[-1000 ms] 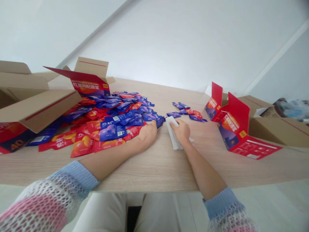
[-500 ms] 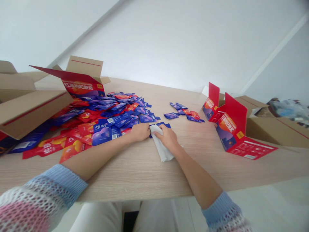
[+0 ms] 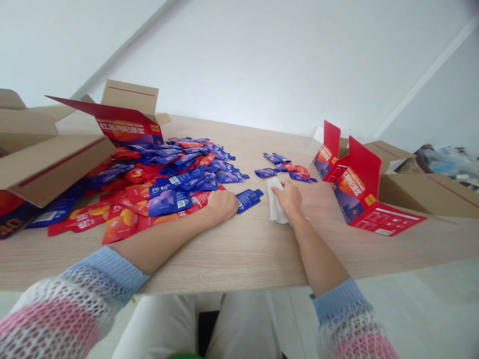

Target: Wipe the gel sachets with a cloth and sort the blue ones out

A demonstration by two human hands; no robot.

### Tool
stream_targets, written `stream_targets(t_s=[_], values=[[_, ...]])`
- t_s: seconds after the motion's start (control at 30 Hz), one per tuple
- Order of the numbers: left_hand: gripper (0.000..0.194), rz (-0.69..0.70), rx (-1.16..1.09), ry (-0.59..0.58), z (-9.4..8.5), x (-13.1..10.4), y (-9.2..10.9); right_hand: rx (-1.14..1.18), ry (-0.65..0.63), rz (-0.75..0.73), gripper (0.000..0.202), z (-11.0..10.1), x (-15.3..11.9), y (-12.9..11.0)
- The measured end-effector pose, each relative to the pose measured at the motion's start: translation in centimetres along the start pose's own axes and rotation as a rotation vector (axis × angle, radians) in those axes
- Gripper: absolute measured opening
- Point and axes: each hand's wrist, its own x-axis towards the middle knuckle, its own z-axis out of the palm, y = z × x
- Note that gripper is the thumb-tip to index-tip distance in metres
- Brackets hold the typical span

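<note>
My left hand (image 3: 223,205) is closed on the near end of a blue pouch (image 3: 248,200), which lies flat against the table with its spout end pointing right. In my right hand (image 3: 290,197) is a folded white cloth (image 3: 276,205), pressed on the tabletop right of that pouch. A large heap of blue and red pouches (image 3: 164,199) spreads to the left of my left hand. Beyond my right hand lies a small group of blue and red pouches (image 3: 286,166).
Open red cartons (image 3: 362,192) stand at the right, with a clear plastic bag (image 3: 449,160) behind them. At the left, an open red carton (image 3: 129,132) stands behind the heap, and a brown carton flap (image 3: 56,167) overhangs it. The table's front edge (image 3: 224,290) runs before my lap.
My right hand has moved right with the cloth, off the blue pouch, whose printed face now shows. My left hand stays at the pouch's left end.
</note>
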Motion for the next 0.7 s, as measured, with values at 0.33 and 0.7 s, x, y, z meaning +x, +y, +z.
stream_targets(t_s=[0.33, 0.7], values=[[0.048, -0.067, -0.090, 0.019, 1.1, 1.5, -2.2, 0.381, -0.010, -0.506, 0.032, -0.3, -5.8, -5.5], [0.036, 0.252, -0.058, -0.122, 0.1, 2.9, -3.8, 0.007, -0.123, -0.420, 0.031, 2.0, -5.0, -5.8]])
